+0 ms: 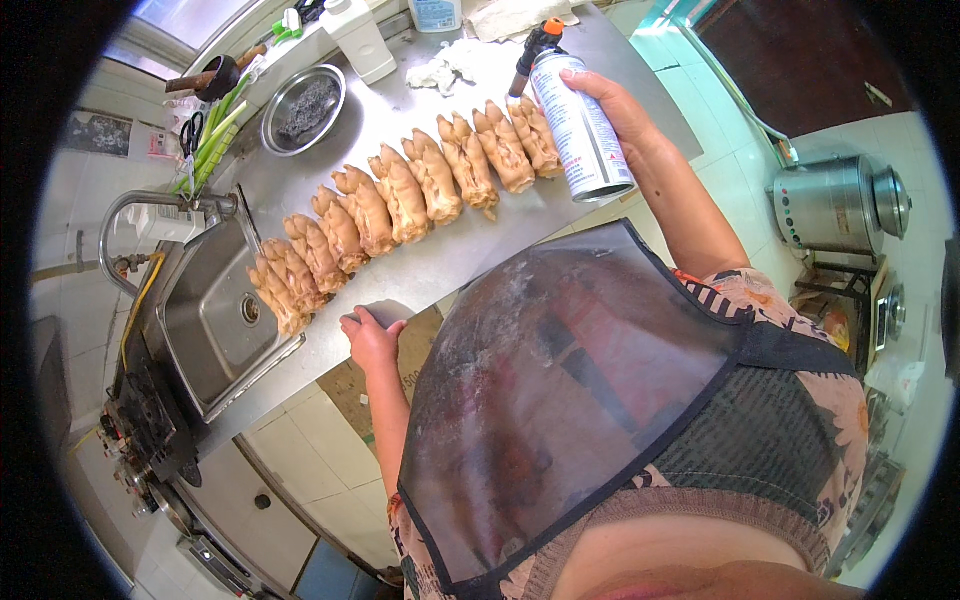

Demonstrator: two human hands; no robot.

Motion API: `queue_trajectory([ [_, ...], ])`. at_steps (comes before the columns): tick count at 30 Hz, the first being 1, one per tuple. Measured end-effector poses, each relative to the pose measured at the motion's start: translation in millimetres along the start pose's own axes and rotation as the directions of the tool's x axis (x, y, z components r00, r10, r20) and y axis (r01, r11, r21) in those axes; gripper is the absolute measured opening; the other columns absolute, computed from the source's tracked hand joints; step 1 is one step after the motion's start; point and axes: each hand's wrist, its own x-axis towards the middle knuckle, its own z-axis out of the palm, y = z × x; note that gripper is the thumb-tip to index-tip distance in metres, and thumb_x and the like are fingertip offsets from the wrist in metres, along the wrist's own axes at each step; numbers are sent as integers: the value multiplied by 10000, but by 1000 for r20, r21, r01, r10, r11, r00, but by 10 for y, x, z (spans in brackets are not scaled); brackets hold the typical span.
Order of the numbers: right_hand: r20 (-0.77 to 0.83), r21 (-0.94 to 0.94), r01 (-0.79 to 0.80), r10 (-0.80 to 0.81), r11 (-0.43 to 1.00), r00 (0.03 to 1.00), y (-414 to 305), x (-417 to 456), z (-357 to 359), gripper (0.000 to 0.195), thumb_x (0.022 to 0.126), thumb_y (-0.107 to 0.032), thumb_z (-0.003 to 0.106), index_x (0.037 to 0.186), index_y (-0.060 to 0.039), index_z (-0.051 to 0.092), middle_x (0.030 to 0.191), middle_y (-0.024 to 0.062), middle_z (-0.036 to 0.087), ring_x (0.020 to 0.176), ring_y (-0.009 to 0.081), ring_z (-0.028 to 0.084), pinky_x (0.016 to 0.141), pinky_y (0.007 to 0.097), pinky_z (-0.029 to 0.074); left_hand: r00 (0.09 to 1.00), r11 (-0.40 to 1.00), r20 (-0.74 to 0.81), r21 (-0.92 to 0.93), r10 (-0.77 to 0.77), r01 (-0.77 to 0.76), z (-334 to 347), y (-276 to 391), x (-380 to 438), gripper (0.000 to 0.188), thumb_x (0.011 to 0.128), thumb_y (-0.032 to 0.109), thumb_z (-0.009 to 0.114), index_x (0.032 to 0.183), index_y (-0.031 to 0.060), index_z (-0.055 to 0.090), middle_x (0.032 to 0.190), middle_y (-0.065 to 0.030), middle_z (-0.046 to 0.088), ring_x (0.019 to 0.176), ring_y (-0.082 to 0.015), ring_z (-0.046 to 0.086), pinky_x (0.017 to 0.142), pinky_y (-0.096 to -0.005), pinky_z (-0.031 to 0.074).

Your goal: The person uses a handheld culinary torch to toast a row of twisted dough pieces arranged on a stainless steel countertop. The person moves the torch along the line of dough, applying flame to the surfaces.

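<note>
A row of several pig's trotters (399, 193) lies side by side across the stainless steel counter (450, 255). My right hand (611, 105) is closed around a white gas canister (581, 131) fitted with a black blowtorch head (534, 56) that has an orange knob. The torch's nozzle points down at the toes of the trotter at the right end; whether a flame burns cannot be told. My left hand (371, 337) rests at the counter's front edge, near the left end of the row, with its fingers apart and nothing held.
A steel sink (217, 300) with a curved tap (112, 217) lies left of the row. Behind stand a metal bowl (271, 120) holding steel wool (309, 106), green onions (214, 142), a white plastic jug (360, 45) and a crumpled white cloth (446, 66). A steel cooker (829, 202) stands at far right.
</note>
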Motion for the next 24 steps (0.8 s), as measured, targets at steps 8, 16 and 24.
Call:
queue_trajectory([
  [8, -9, -24, -2, 2, 1000, 1000, -13, -85, 64, 458, 871, -270, 586, 1170, 66, 503, 868, 162, 648, 638, 204, 674, 511, 331, 593, 1000, 1000, -10, 4, 8, -8, 18, -12, 4, 947, 636, 409, 836, 1367, 10, 384, 1414, -313, 307, 1293, -441, 372, 974, -449, 443],
  [16, -45, -46, -1, -1, 999, 999, 54, -93, 52, 466, 864, -266, 590, 1163, 77, 489, 844, 164, 648, 591, 216, 670, 468, 340, 590, 1000, 1000, 2, 23, -2, 2, 12, -8, 4, 944, 651, 418, 827, 1379, 19, 376, 1422, -302, 301, 1283, -423, 387, 965, -441, 448],
  [24, -37, -1, -23, 23, 1000, 999, 73, -98, 34, 461, 862, -258, 591, 1158, 79, 485, 848, 170, 650, 596, 215, 674, 468, 336, 592, 998, 999, -57, 44, 26, -23, 72, -41, 19, 936, 638, 437, 826, 1359, 21, 397, 1377, -286, 344, 1246, -416, 416, 926, -442, 464],
])
